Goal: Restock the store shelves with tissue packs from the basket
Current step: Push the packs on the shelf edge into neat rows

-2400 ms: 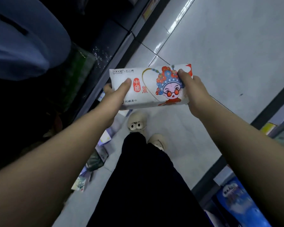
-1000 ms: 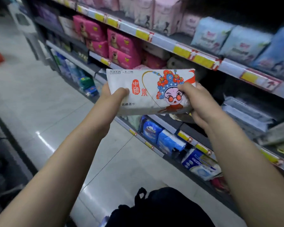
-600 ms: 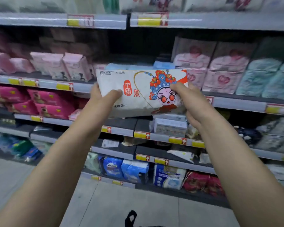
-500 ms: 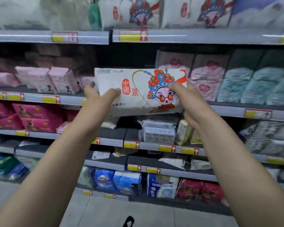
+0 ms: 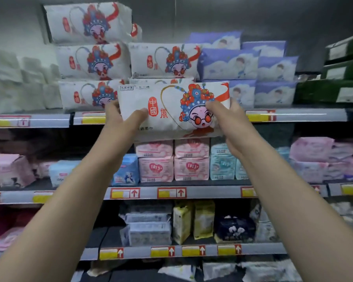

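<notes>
I hold a white tissue pack (image 5: pixel 171 102) printed with a cartoon opera face and red characters, lengthwise and face toward me. My left hand (image 5: pixel 122 121) grips its left end and my right hand (image 5: pixel 230 121) grips its right end. The pack hovers in front of the top shelf edge (image 5: pixel 293 116). Behind it stand matching tissue packs (image 5: pixel 163 60) in two stacks, three high on the left (image 5: pixel 90 60). The basket is out of sight.
Purple-blue tissue packs (image 5: pixel 249 64) sit right of the matching stacks, green packs (image 5: pixel 342 78) farther right, plain white packs (image 5: pixel 16 82) at left. Lower shelves hold pink and pale blue packets (image 5: pixel 173 165) and more goods beneath. A grey wall rises above the top shelf.
My view swung from the floor up to the shelving and kept rising. Both hands lifted the tissue pack from the middle shelf's height to the top shelf, in front of the matching packs.
</notes>
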Demonstrator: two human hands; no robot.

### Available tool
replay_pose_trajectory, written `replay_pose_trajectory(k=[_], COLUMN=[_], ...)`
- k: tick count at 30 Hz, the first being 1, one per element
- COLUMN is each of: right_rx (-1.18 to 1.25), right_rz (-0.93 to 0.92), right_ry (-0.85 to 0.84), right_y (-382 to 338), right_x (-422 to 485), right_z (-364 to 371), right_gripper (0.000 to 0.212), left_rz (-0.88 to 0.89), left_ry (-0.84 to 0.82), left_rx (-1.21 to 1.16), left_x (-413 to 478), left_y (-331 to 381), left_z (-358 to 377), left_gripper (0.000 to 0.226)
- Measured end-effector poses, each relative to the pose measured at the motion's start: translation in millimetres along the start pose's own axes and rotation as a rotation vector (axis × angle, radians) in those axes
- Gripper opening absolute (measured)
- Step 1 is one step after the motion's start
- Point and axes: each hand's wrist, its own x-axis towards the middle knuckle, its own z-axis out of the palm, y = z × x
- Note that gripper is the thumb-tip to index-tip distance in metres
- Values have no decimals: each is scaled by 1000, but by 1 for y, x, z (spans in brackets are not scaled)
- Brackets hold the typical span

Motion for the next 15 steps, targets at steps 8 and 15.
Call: replay_pose_trajectory(k=[8, 15], right_rx=[9, -48], right_rz=[-177, -315], right_ry=[61, 89], right_y=[-29, -49], right_x=[55, 109], right_z=[-8, 6], right_gripper=[25, 27], left_rz=[159, 256], left_ry=[62, 61], left_rx=[147, 118], left_x=[53, 113], left_y=[40, 60], left_z=[27, 32], left_gripper=[73, 55])
